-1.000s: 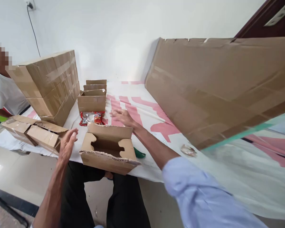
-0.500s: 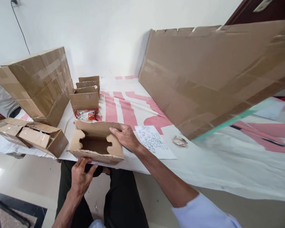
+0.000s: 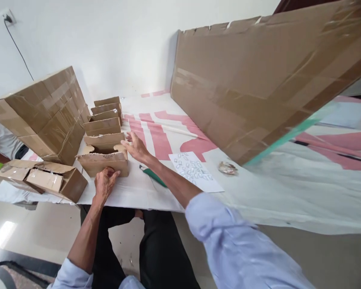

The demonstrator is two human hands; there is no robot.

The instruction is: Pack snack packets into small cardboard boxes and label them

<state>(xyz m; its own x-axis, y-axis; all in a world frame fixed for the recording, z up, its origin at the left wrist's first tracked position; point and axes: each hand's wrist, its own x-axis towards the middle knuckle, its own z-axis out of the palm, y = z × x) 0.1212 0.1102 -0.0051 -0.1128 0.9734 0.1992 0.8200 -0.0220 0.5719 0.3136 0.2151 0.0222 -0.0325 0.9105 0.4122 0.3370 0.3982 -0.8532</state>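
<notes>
An open-topped cardboard box [image 3: 104, 162] with a ragged front edge and notched inner flaps stands on the cloth-covered table, in front of a row of similar boxes. My left hand [image 3: 105, 184] is at its front wall, fingers curled and pressed against the lower part. At the box's right rear corner is my right hand [image 3: 136, 146], its fingers apart and the thumb close to the side. The right hand grips nothing. Behind the box, the open boxes [image 3: 101, 124] run back toward the wall. The red snack packet is hidden in this view.
Left stands a tall block of taped cartons [image 3: 52, 112], with closed small boxes [image 3: 48, 178] before it. A big cardboard panel [image 3: 252, 76] leans at the right. On the cloth lie a drawn-on paper sheet [image 3: 195, 171], a crumpled wrapper [image 3: 228, 168] and a green-handled object [image 3: 153, 176].
The cardboard box has moved away from the table's front edge and up against the row. My right hand has let go of its rear wall. The green-handled object has come into view.
</notes>
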